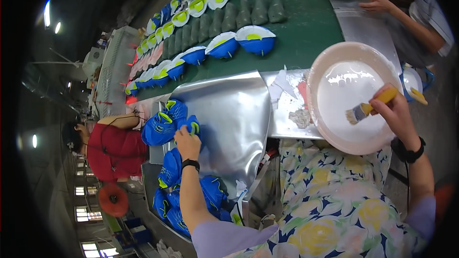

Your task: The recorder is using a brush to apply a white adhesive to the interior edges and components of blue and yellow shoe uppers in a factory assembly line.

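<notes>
Through the head view I am watching my right hand [396, 114] clamping a yellow-handled brush [371, 106], its bristles hanging over the white liquid [334, 98] inside the pale pink basin [314, 91]. Well left of that basin, my left hand [188, 142] is touching a blue shoe upper [193, 125] among other blue uppers [157, 130], though I am not managing to tell whether it is gripping. Between basin and uppers a shiny metal sheet [232, 119] is lying, while beyond the basin blue-and-white shoe pieces [257, 46] are standing on a green table [308, 24].
</notes>
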Demonstrator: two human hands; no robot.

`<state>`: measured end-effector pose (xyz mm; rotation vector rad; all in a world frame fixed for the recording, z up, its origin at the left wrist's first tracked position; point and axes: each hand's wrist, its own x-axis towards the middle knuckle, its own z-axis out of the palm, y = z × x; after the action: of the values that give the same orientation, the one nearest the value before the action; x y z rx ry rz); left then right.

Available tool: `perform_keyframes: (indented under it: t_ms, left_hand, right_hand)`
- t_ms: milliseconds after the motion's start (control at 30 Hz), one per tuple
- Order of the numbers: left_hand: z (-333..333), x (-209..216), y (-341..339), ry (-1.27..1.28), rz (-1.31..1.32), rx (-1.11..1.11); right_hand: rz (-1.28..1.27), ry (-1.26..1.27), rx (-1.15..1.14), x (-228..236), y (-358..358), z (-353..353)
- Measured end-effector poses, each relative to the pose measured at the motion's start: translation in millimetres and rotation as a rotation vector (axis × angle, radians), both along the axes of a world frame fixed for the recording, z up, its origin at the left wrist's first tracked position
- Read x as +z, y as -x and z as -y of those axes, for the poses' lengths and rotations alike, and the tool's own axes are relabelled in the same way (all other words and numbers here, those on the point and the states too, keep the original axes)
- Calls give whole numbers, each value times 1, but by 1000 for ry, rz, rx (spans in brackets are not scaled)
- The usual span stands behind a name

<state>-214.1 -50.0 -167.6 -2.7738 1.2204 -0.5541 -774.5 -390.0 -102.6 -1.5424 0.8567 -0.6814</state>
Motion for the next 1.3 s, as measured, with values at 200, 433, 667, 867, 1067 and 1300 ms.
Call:
perform_keyframes:
  t_ms: [200,433,667,867,1067,1300]
  left_hand:
    - [31,21,7,990,-615,72]
    - [44,-59,129,394,-676,-24]
    - [63,15,145,-478,-531,-780]
    - [67,34,97,604,-1069,-316]
    - [90,81,122,662,-1498,-431]
    - [174,94,149,535,-1557,-550]
  right_hand:
    - [-46,35,81,-6,-2,-2]
    - [-53,23,-19,-7,3,-7]
    - [5,120,149,-41,-36,23]
    - [-388,358,598,-30,-61,-4]
    - [-329,681,257,-29,-10,30]
    - [-52,541,80,12,-2,44]
